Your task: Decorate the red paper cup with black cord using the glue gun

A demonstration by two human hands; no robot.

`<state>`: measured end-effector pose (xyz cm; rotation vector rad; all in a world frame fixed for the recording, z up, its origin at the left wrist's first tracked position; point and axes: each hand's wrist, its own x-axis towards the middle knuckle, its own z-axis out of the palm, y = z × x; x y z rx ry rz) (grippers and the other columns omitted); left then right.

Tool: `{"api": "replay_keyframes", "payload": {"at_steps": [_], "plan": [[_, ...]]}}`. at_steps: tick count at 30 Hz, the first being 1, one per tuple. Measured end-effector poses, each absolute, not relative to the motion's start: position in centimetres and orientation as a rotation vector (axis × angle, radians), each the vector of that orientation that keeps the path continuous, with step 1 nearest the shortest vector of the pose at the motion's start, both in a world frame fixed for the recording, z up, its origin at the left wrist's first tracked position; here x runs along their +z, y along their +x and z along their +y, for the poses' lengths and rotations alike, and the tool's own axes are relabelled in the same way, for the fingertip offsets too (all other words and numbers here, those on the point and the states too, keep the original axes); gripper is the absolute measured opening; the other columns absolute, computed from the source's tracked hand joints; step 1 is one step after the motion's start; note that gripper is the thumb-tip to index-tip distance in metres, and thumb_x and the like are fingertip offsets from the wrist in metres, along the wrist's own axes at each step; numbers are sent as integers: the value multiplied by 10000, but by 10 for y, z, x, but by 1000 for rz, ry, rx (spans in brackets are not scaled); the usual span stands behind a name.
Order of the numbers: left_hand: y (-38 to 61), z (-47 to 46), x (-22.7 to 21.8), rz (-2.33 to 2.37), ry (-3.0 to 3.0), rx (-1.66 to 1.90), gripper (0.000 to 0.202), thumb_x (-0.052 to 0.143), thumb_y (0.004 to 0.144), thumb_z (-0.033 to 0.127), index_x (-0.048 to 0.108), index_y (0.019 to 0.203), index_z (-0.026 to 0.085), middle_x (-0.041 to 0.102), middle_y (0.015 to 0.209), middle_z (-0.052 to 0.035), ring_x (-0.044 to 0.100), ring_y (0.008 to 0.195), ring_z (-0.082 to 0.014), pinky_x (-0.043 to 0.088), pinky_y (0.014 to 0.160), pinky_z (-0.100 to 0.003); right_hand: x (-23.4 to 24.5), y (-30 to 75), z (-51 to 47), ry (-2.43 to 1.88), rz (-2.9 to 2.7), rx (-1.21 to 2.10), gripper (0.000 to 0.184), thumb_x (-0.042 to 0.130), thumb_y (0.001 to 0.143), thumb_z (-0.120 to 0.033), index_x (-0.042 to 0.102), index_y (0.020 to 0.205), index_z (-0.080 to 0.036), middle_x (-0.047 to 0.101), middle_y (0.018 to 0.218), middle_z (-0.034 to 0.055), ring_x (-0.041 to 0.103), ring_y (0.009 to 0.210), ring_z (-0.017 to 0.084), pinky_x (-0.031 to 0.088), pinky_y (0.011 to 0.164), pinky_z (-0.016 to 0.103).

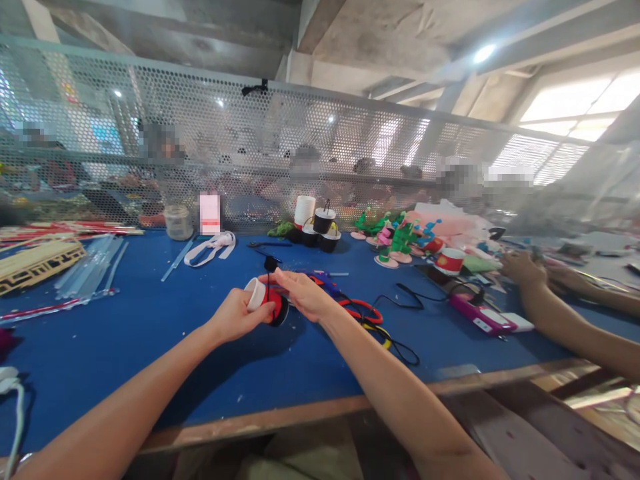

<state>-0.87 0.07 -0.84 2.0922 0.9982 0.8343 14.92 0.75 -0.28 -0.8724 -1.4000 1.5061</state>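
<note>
My left hand (240, 317) is wrapped round a small cup (256, 293), tilted on its side above the blue table. The cup is white at one end, red in the middle and black at the other end. A thin black cord (268, 288) runs across it, up to a small black tuft (271, 264). My right hand (303, 293) is beside the cup with its fingers closed at the cord; its fingertips are partly hidden.
Orange scissors (363, 310) and black cables lie right of my hands, near a purple power strip (483, 313). Black and white cups (325, 220) stand against the mesh divider (230, 133). Clear plastic strips (93, 267) lie left. A co-worker's arms (555, 307) reach in from the right.
</note>
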Motion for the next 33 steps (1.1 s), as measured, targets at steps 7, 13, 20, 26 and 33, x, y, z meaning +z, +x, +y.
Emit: {"api": "replay_keyframes", "payload": {"at_steps": [7, 13, 20, 26, 33], "plan": [[-6, 2, -8, 989, 1902, 814, 340, 550, 667, 411, 559, 503, 114, 531, 474, 9, 413, 450, -70, 298, 446, -187, -2, 152, -2, -758, -1355, 1476, 197, 730, 542, -318, 615, 569, -161, 614, 949, 20, 548, 777, 122, 404, 761, 275], [-7, 5, -7, 999, 1671, 804, 389, 618, 576, 475, 494, 470, 122, 436, 428, 41, 336, 424, -53, 259, 438, -194, -2, 153, -1, -876, -1347, 1254, 235, 705, 559, -364, 603, 659, -177, 601, 704, -18, 525, 674, 109, 397, 734, 285], [-7, 9, -7, 1027, 1526, 873, 363, 613, 592, 470, 546, 548, 116, 459, 473, 43, 344, 444, -53, 250, 455, -190, 1, 160, 0, -895, -1428, 985, 195, 624, 655, -359, 557, 653, -176, 598, 647, -6, 528, 659, 119, 407, 703, 284], [-4, 6, -1, 1110, 1521, 877, 352, 622, 569, 450, 498, 486, 131, 397, 418, 58, 295, 410, -46, 197, 425, -195, -3, 161, 4, -941, -1466, 874, 171, 593, 680, -341, 538, 663, -181, 599, 642, 0, 547, 639, 126, 421, 679, 286], [-6, 7, -9, 1026, 1597, 860, 333, 634, 590, 424, 529, 519, 116, 434, 450, 40, 334, 436, -54, 243, 441, -194, -7, 162, 9, -1032, -1475, 833, 157, 572, 686, -320, 533, 640, -175, 587, 618, -2, 543, 616, 124, 420, 645, 276]]}}
